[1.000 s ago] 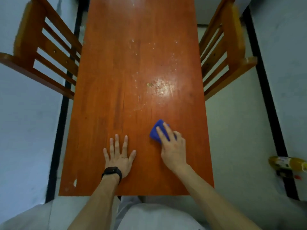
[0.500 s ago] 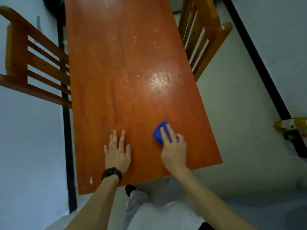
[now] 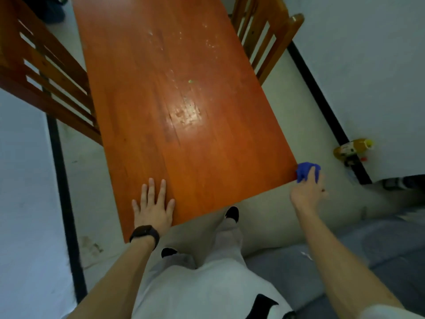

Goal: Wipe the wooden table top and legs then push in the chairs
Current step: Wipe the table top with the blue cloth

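The wooden table (image 3: 184,116), smeared with pale marks, stood between the left chair (image 3: 46,72) and the right chair (image 3: 264,31). The left hand (image 3: 153,209) pressed flat on it, fingers spread; the right hand (image 3: 307,192) gripped the blue cloth (image 3: 304,171) against the table's near right corner

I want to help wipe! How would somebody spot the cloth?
Find the long orange wooden table. At its near right corner, the right hand holds a small scrunched cloth. It is the only bright blue thing around.

1 yellow bottle (image 3: 353,147) on the floor (image 3: 299,107) (label unreadable), beside black baseboard (image 3: 322,100), pale wall (image 3: 379,65)
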A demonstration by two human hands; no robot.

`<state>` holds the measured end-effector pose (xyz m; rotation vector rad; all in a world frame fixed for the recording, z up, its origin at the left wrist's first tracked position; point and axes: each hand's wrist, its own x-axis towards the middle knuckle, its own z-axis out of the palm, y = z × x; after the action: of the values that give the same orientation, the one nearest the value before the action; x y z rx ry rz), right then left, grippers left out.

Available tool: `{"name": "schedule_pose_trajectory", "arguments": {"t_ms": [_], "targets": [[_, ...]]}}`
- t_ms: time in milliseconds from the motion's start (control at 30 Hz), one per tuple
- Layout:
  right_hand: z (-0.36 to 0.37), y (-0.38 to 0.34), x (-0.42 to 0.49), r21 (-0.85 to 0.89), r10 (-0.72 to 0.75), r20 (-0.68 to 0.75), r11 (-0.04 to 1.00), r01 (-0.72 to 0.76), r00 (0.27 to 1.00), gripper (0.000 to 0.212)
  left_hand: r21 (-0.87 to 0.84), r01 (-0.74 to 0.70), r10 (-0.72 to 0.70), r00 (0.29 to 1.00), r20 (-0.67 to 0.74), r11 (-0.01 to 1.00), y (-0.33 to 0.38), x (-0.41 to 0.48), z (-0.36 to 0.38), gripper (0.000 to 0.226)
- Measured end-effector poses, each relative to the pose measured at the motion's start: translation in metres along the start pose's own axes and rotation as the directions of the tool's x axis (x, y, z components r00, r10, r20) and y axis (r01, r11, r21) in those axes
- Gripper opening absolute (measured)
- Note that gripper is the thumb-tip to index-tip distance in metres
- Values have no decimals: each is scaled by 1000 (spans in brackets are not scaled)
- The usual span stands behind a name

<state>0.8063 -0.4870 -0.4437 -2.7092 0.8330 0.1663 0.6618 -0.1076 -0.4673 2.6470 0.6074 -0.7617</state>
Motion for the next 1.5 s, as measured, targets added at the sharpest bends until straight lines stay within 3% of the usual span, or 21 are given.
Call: {"name": "schedule_pose_trajectory", "arguments": {"t_ms": [100,300,400,467,567,700,733,767,867,933,967,1033,1067,1167,1200,1233,1267,1367,1400,1433,1500], "targets": [[13,-32,-68,48,-320,-108,944,327,941,53,11,-83,83,996,46,996,-11,-4,-14,65],[75,-97,-210,84,-746,159,663,744,647,64,66,-156,154,987,45,985,-48,-17,-48,64],[98,-111,-248,56,-833,301,502,863,464,83,66,-179,173,980,97,982,-72,-23,-46,67],[110,-119,-258,38,-846,333,454,890,417,91,41,-168,167,985,38,985,-87,-21,-44,66],[128,-141,-263,80,-913,288,322,943,288,85,-13,-95,94,994,-60,995,-107,-3,-48,69],[144,-178,-219,14,-977,211,-6,1000,-9,69,2,-111,111,994,-16,994,-121,24,-55,65],[141,-189,-192,-21,-983,181,33,999,36,68,10,-114,114,993,-2,993,-121,29,-59,65],[138,-201,-164,-50,-977,133,161,986,166,68,22,-125,125,992,0,992,-121,35,-66,64],[122,-229,-106,-65,-732,24,678,732,680,64,26,-175,177,981,-83,984,-115,47,-91,59],[119,-251,-103,-1,-522,-35,853,522,852,56,14,-157,158,983,-95,988,-110,60,-104,58],[119,-264,-110,41,-492,-54,868,495,869,54,17,-147,148,986,-76,989,-106,69,-110,61],[126,-287,-132,87,-659,-23,748,658,752,54,50,-150,152,987,-41,987,-99,89,-121,65],[132,-296,-147,97,-785,30,619,780,619,55,52,-160,161,987,-19,986,-98,100,-125,66],[155,-308,-179,84,-974,221,64,994,44,62,57,-155,152,987,54,986,-105,119,-130,66],[159,-311,-169,63,-969,240,-47,997,-61,64,58,-147,143,988,61,988,-108,121,-129,66],[162,-316,-147,27,-973,218,-71,997,-75,67,60,-141,138,989,62,988,-110,123,-128,66],[162,-323,-121,-26,-983,179,20,999,24,70,75,-146,142,988,54,986,-111,125,-128,66],[130,-337,-29,-126,-721,100,674,728,685,72,121,-156,155,988,23,980,-107,128,-124,69],[116,-337,-5,-91,-562,76,818,567,823,67,115,-156,156,988,10,981,-105,127,-121,71],[104,-338,8,-44,-441,59,895,444,896,61,116,-156,158,987,-9,981,-104,127,-118,73],[100,-344,1,-9,-434,-25,901,434,900,57,130,-149,159,985,-72,980,-96,128,-119,75]]}}
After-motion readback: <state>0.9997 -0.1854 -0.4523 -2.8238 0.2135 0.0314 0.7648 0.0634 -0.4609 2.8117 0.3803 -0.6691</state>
